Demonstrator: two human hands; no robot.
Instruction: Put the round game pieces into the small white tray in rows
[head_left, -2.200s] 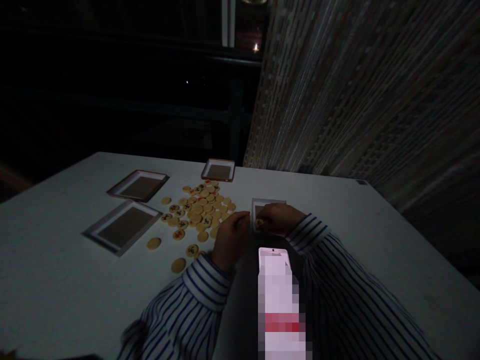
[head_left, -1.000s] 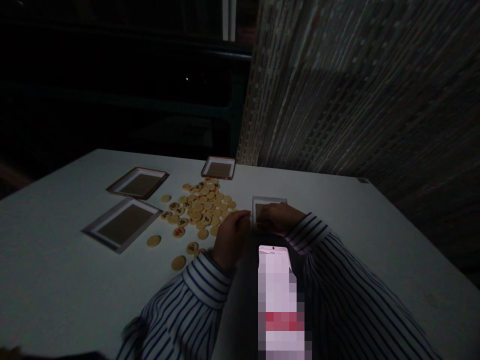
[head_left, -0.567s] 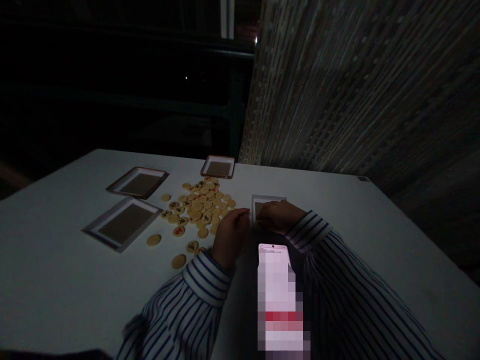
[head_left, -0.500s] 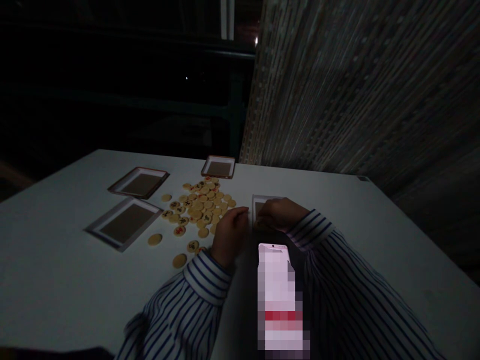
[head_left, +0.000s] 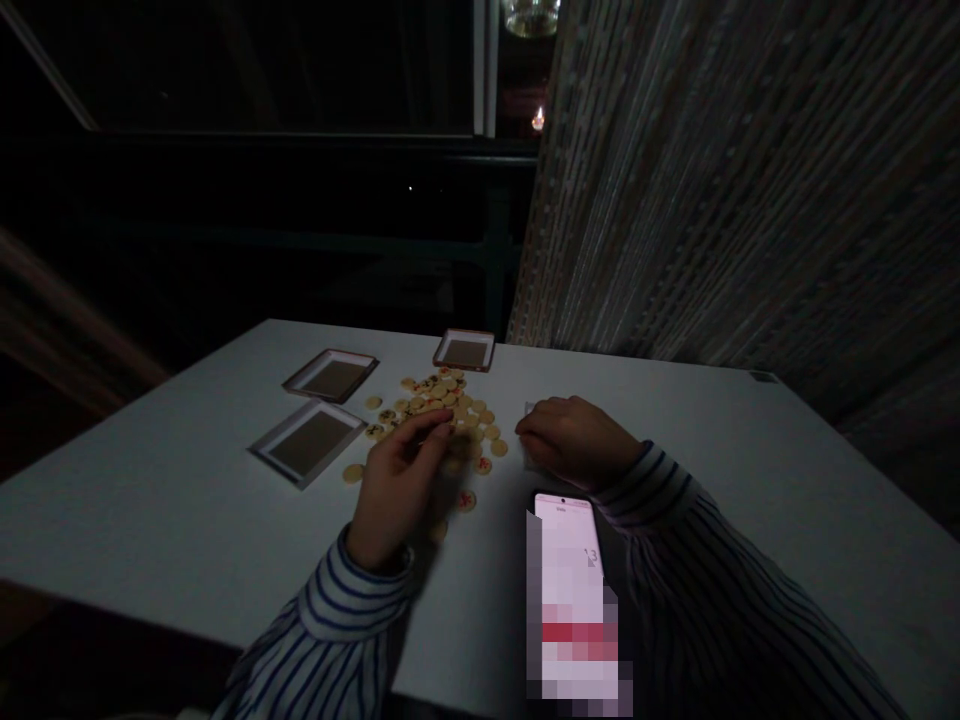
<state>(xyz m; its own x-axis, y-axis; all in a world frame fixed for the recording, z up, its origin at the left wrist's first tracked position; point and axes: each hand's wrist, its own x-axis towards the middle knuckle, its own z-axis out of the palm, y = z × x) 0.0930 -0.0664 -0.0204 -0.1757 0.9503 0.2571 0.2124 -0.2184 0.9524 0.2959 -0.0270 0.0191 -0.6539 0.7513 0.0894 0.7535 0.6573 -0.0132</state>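
Loose round xiangqi pieces (head_left: 444,392), pale wood-coloured and some with red or dark characters, lie heaped on the white table. My left hand (head_left: 394,488) hangs over the near side of the heap, its thumb and fingertips drawn together; whatever is between them is hidden. To the right, my right hand (head_left: 576,438) is curled closed over a small shallow tray (head_left: 528,410), covering most of it. I cannot make out what those fingers hold. Just below that hand lies a lit phone (head_left: 566,530), its screen mostly pixelated.
Two shallow trays, a brown-rimmed one (head_left: 367,372) and a white-rimmed one (head_left: 259,450), sit left of the heap. Another tray (head_left: 437,352) stands behind it. A string curtain (head_left: 645,200) hangs beyond the white table (head_left: 180,500) at right. The room is dark.
My left hand has moved left, from beside the right hand to over the pieces. My right hand stays at the small tray. The view has shifted, with more of the background showing.
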